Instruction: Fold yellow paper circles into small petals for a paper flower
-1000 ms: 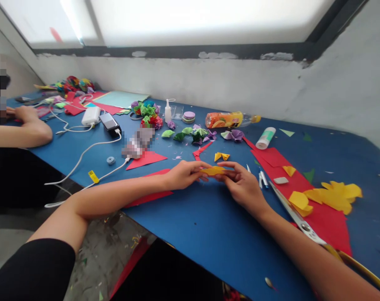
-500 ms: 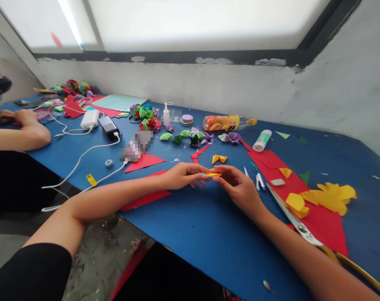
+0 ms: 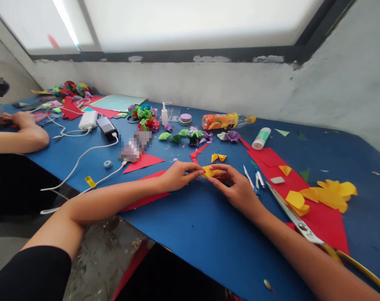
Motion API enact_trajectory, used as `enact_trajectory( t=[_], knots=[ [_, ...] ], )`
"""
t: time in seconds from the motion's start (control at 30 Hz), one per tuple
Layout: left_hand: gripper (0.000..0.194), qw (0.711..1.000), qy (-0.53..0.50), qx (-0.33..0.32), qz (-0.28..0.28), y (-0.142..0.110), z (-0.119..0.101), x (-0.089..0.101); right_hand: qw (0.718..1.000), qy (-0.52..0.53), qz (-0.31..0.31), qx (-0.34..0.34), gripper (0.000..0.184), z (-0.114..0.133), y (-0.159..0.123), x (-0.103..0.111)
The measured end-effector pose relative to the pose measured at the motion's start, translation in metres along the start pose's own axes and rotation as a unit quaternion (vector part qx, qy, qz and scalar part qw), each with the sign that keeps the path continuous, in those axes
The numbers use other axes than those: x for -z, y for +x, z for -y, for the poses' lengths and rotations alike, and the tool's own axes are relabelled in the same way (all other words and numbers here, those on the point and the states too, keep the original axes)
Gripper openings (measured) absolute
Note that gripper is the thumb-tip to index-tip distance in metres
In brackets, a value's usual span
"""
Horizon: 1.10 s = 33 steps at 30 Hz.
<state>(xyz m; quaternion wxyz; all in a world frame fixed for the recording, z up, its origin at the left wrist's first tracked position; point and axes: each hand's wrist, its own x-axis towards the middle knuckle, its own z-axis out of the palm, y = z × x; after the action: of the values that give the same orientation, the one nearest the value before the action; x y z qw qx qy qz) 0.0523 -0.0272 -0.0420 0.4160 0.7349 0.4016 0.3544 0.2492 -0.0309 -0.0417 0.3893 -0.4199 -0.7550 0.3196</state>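
Observation:
A small folded piece of yellow paper (image 3: 209, 172) is held just above the blue table, between my two hands. My left hand (image 3: 180, 175) pinches its left end between thumb and fingers. On the other side, the fingers of my right hand (image 3: 237, 186) close on its right end, partly hiding it. Just beyond lies another folded yellow paper piece (image 3: 218, 158), and a red paper strip (image 3: 196, 153) rests to its left. Pens (image 3: 259, 179) lie to the right of my right hand. Under my left forearm are red paper sheets (image 3: 146, 201).
Large scissors (image 3: 299, 223) and yellow paper petals (image 3: 334, 194) lie on red paper (image 3: 331, 230) at right. A glue stick (image 3: 261, 139), a drink bottle (image 3: 227, 121) and paper flowers (image 3: 146, 115) stand farther back. White cables (image 3: 80, 161) cross the left, near another person's arm (image 3: 23, 136).
The yellow paper has turned between my fingers, from edge-on to showing a broader face. My hands stay in nearly the same place, and the view has shifted slightly.

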Motion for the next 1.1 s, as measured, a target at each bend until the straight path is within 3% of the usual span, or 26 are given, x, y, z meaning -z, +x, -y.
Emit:
enact_trajectory(
  t=[0.17, 0.33, 0.63, 0.87, 1.1],
  knots=[
    [0.023, 0.997, -0.005, -0.067, -0.027, 0.0025, 0.0007, 0.0015, 1.0, -0.02, -0.011, 0.007, 0.036, -0.0033, 0.001, -0.0005],
    [0.025, 1.0, -0.013, -0.015, -0.023, 0.0012, 0.0, 0.0009, 0.998, -0.046, -0.026, 0.02, 0.039, -0.0048, -0.0004, -0.0014],
    [0.019, 0.997, -0.079, -0.005, -0.004, -0.0008, -0.0036, -0.0007, 0.998, -0.055, 0.001, 0.008, 0.048, -0.0008, -0.0022, -0.0004],
    [0.019, 0.997, -0.066, -0.039, -0.006, 0.0007, -0.0012, -0.0003, 0.995, -0.097, 0.017, 0.029, 0.032, 0.0028, -0.0025, 0.0009],
    [0.026, 0.993, -0.115, -0.018, -0.018, 0.0008, 0.0019, -0.0034, 0.993, -0.105, 0.027, 0.053, 0.021, 0.0031, -0.0014, 0.0036]
  ],
)
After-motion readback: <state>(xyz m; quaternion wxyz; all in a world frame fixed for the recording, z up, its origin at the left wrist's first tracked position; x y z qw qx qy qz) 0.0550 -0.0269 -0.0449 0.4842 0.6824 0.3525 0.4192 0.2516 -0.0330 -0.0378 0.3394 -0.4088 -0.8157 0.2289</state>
